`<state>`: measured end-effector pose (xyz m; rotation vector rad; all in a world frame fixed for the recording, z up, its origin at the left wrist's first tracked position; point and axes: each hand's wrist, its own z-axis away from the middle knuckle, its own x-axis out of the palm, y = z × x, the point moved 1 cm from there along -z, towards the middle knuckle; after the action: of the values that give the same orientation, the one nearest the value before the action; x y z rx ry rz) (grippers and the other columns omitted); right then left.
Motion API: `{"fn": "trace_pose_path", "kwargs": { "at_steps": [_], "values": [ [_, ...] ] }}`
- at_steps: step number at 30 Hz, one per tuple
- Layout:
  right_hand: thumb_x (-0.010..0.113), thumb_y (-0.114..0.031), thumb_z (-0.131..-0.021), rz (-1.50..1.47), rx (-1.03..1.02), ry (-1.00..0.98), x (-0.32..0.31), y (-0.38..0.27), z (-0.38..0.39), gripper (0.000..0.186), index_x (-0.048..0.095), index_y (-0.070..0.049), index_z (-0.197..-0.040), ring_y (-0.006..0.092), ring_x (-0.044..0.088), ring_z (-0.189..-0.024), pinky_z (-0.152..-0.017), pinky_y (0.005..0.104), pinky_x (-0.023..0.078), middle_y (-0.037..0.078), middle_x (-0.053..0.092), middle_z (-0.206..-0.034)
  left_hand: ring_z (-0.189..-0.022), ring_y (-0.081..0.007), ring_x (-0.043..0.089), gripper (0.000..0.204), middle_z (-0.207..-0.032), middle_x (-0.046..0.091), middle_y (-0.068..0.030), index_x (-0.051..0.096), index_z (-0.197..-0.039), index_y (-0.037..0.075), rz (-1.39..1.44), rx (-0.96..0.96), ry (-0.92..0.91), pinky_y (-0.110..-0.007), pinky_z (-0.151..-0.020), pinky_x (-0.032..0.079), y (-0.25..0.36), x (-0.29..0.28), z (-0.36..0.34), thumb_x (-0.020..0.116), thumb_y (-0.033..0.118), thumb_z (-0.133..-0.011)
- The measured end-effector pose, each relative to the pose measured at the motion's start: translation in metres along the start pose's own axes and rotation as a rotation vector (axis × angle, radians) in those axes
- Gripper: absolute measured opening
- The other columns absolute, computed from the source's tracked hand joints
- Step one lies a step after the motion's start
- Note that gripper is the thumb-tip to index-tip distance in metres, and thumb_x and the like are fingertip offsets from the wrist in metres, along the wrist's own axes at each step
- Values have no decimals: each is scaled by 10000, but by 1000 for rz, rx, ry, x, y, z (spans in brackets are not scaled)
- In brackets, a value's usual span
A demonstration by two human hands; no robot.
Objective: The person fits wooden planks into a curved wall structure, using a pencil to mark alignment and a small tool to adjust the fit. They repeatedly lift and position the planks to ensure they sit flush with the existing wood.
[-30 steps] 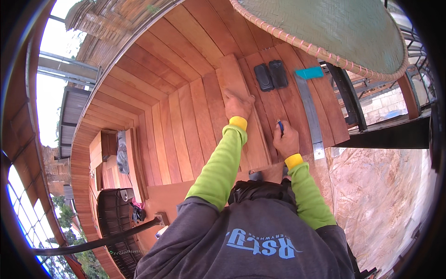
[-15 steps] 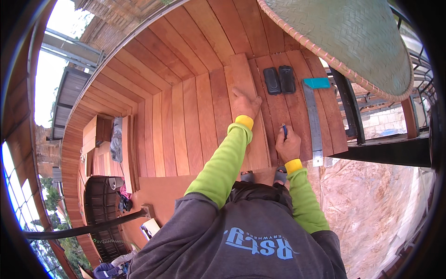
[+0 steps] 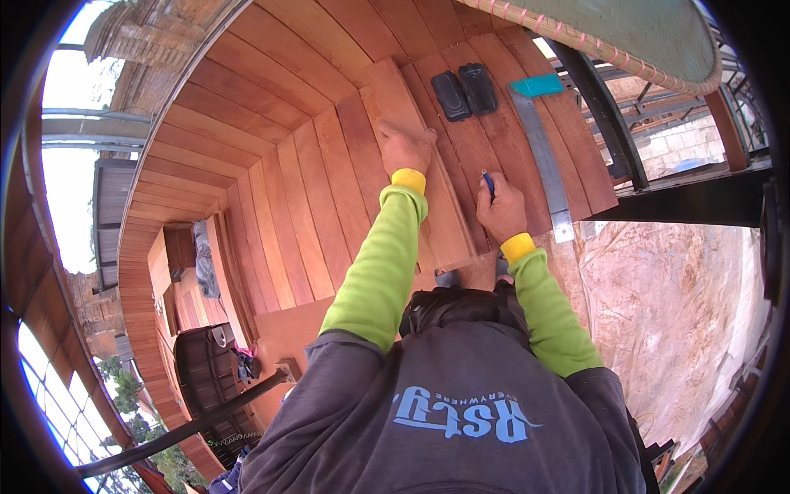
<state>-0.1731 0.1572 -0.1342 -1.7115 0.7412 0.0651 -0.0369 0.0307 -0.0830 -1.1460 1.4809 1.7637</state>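
My left hand point(image 3: 407, 150) lies across a loose wooden board point(image 3: 448, 218), thumb and forefinger spread to its two long edges, gripping it. That board lies on top of reddish-brown planks. To its right, my right hand point(image 3: 503, 211) is closed around a short blue pencil point(image 3: 489, 183), whose tip points up and away from me. A steel square point(image 3: 539, 148) with a teal stock point(image 3: 536, 86) lies on the planks right of this hand. Two black oblong cases point(image 3: 450, 95) rest side by side beyond my hands.
A woven hat brim point(image 3: 609, 33) covers the upper right. Dark metal framing point(image 3: 601, 115) borders the planks' right side, above a pale stained sheet point(image 3: 658, 313). At left stand wooden boxes point(image 3: 169, 255), stacked boards point(image 3: 230, 280) and a dark metal bar point(image 3: 189, 424).
The view has turned and shifted, so the planks and tools sit higher and more slanted. My left hand keeps its hold on the board; the right still holds the pencil.
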Motion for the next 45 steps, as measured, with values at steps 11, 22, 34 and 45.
{"fn": "trace_pose_path", "kwargs": {
  "at_steps": [11, 22, 34, 45],
  "values": [
    [571, -140, -875, -10, -18, 11, 0, 1, -2, 107, 534, -45, -841, 433, 591, -624, -526, 498, 459, 231, 580, -658, -944, -439, 624, 1045, -971, 630, -324, 194, -1375, -159, -1, 60, 29, -437, -834, 515, -2, 4, -2, 765, 389, -692],
    [571, -143, -876, -11, -17, 1, 1, 2, -1, 105, 539, -46, -850, 435, 594, -632, -529, 497, 462, 232, 583, -663, -930, -432, 630, 1071, -952, 634, -323, 178, -1383, -165, -11, 43, 32, -429, -828, 518, -4, 7, -4, 777, 379, -681],
    [568, -142, -874, -1, -21, 0, 1, 2, -1, 96, 548, -48, -871, 434, 599, -643, -536, 498, 468, 229, 591, -676, -942, -440, 627, 1040, -968, 628, -330, 185, -1384, -141, -4, 54, 41, -435, -836, 517, -4, 7, -4, 774, 361, -689],
    [568, -141, -871, 21, -21, -10, 1, 4, 0, 98, 547, -45, -868, 431, 601, -653, -546, 498, 470, 229, 594, -692, -952, -449, 617, 1065, -1009, 611, -342, 144, -1401, -116, -3, 37, 57, -453, -842, 510, -4, 9, -2, 774, 364, -689]
  ]
}}
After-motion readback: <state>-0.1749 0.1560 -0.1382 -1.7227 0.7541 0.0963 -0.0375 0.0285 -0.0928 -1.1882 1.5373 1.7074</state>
